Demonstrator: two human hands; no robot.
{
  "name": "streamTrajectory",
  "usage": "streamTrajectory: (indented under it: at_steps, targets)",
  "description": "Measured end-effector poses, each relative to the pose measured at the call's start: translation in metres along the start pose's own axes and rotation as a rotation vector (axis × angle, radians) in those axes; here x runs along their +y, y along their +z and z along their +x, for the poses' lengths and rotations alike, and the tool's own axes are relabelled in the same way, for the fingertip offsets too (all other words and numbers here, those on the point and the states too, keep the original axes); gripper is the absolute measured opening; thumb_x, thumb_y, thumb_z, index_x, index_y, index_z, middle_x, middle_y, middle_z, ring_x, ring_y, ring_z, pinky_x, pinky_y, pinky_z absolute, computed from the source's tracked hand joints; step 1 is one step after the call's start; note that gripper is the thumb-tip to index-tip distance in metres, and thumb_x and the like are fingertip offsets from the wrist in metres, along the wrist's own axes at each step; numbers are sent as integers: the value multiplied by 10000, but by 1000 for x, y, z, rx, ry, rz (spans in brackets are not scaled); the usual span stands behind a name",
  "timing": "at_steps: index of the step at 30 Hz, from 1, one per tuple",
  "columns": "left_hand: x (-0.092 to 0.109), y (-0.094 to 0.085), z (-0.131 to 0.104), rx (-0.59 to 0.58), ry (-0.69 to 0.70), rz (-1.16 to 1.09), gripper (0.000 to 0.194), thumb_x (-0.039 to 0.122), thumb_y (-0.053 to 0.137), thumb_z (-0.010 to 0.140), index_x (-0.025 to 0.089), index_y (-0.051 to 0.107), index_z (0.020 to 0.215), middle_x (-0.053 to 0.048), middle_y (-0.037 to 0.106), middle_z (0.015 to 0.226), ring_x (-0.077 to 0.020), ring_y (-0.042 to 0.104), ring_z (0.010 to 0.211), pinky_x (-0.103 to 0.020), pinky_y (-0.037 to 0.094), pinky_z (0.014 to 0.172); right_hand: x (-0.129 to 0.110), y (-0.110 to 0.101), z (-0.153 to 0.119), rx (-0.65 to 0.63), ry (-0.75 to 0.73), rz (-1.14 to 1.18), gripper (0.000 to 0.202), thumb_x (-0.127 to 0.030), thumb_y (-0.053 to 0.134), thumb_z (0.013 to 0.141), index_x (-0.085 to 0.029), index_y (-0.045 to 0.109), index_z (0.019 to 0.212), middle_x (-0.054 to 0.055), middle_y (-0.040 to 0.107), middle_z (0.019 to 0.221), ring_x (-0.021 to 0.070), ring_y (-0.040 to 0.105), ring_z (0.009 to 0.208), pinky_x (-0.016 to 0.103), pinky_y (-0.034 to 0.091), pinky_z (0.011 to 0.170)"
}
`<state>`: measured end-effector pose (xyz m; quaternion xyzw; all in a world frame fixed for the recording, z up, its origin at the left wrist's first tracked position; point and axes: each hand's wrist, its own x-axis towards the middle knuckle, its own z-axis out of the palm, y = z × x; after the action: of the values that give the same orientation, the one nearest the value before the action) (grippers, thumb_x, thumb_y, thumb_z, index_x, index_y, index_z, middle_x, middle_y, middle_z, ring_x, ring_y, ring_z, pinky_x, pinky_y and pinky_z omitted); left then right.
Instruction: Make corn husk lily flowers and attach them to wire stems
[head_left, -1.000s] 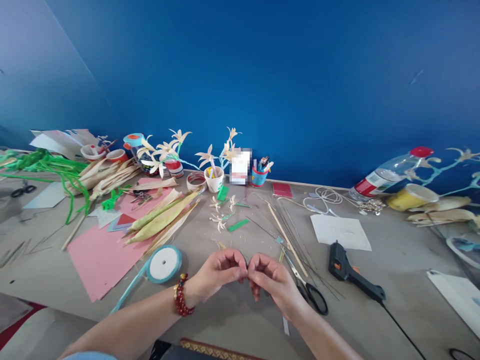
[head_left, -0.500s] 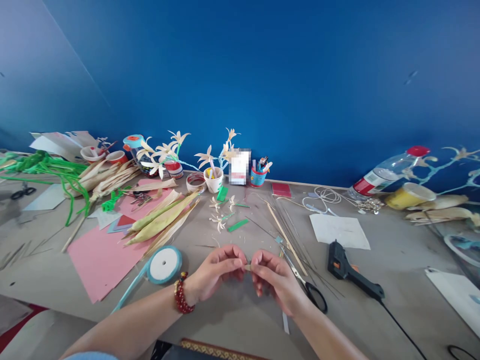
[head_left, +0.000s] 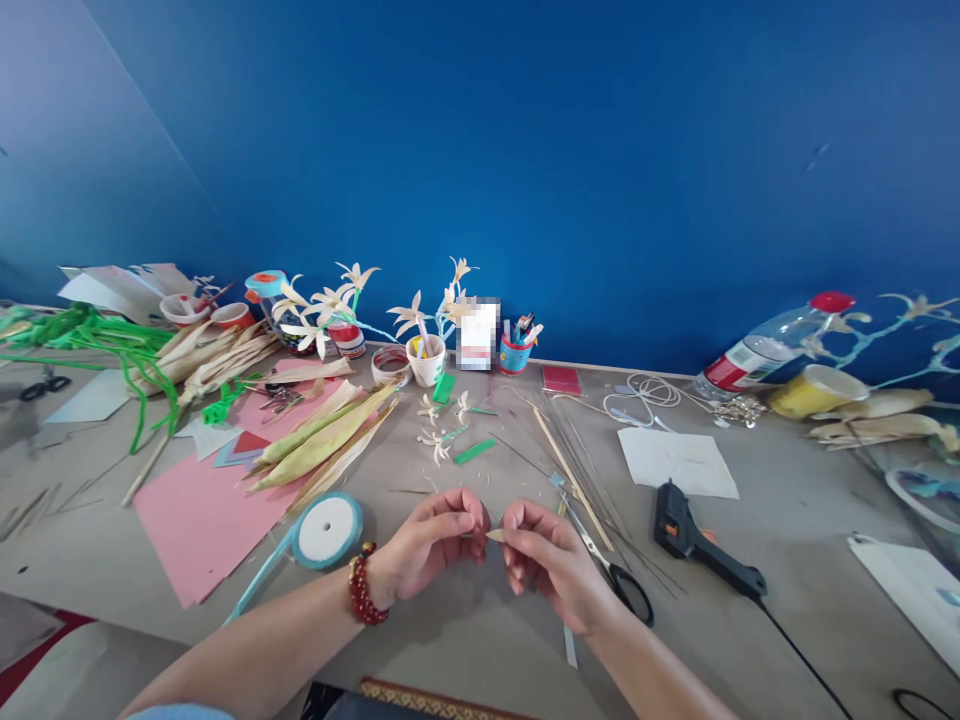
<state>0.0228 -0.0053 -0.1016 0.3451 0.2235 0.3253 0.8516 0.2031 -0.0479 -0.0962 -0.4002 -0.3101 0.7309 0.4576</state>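
Between the thumb and forefinger of my right hand (head_left: 546, 555) is a small pale pointed petal (head_left: 496, 536), its tip facing left. My left hand (head_left: 442, 545) is curled just left of that tip, thumb and fingers pinched together; whether anything is in them is too small to tell. A narrow gap separates the two hands. Scissors with black handles (head_left: 631, 594) lie beside my right wrist, and a roll of light blue ribbon (head_left: 327, 530) is left of my left hand. Small pale flowers (head_left: 439, 445) lie beyond both hands.
Corn husks (head_left: 315, 445) rest on pink paper (head_left: 202, 525) at the left. On the right lie a black glue gun (head_left: 705, 545) with its cord and a white sheet (head_left: 679, 462). Thin wires (head_left: 592, 450) stretch past the scissors. Cups, including a white cup (head_left: 426, 362), line the wall.
My left fingers have come slightly away from the petal, opening a small gap. The petal stays in my right hand, and more of its tip shows.
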Motion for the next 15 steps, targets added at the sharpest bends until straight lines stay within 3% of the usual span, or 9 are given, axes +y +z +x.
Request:
streamTrajectory:
  at_steps: [6,15]
  targets:
    - [-1,2,-3,65,55,241,174,274,717,786,126,626,781,-10,580,705,-112,538,665,-233,405,677,-2,3,-1,9,-23,-130,310,-414,759,739,-172,567,716,-28,583,609,83,523,489,200,466,478]
    - [-6,3,-3,29,74,258,219,305,724,777,121,610,743,-7,565,682,-103,502,640,-229,394,655,2,4,-1,-8,-21,-102,304,-355,784,707,-165,550,671,-27,574,570,80,494,469,199,462,457]
